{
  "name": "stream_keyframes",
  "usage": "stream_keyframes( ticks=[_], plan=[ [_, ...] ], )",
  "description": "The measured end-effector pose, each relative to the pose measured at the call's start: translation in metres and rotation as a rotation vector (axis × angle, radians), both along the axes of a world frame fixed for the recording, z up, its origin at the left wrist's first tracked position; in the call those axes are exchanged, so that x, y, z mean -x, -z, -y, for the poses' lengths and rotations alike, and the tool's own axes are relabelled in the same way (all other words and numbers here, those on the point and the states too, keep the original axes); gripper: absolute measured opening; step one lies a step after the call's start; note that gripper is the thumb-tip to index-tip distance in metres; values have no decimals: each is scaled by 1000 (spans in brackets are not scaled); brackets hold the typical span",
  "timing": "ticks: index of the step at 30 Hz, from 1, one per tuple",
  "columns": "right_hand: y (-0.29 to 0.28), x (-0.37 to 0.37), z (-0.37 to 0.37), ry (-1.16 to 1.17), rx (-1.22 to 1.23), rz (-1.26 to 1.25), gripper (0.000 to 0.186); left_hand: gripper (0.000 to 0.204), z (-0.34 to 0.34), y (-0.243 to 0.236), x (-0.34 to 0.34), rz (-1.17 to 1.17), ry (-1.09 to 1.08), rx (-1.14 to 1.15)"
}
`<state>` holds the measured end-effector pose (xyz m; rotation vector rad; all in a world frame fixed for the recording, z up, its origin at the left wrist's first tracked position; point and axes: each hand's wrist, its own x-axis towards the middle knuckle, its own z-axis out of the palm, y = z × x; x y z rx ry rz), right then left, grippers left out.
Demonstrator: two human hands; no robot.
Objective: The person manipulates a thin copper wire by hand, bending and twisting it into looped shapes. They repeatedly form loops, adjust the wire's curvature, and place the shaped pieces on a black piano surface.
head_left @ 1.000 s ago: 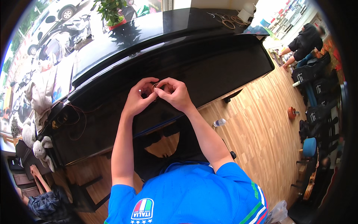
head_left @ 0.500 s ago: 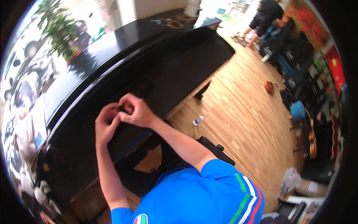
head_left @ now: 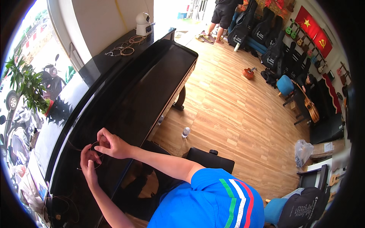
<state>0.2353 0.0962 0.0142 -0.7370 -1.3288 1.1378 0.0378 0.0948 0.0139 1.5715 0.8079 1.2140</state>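
Both hands are over the black piano at the lower left of the view. My left hand has its fingers curled on a loop of thin copper-coloured string, with a short end sticking out leftward past the wrist. Just above and to the right of it, my right hand pinches the same loop between thumb and fingers. The hands are close, and part of the loop is hidden behind them. More thin strands lie on the piano's near end.
Coiled strings, a white camera device and a potted plant top the piano. A bottle, a black bench and a small guitar are on the floor. Guitar cases line the wall near a standing person.
The view has swung right, showing more floor and wall, so my hands appear lower and farther left. My right hand now sits higher relative to my left, and more of the string loop shows.
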Motion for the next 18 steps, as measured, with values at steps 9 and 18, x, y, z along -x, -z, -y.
stream_keyframes(
  ticks=[9,18],
  plan=[
    [11,6,-6,61,-93,-24,17,25,2,-1,-1,159,-102,158],
    [6,-2,-7,-60,23,54,15,21,-1,7,9,106,-110,150]
  ],
)
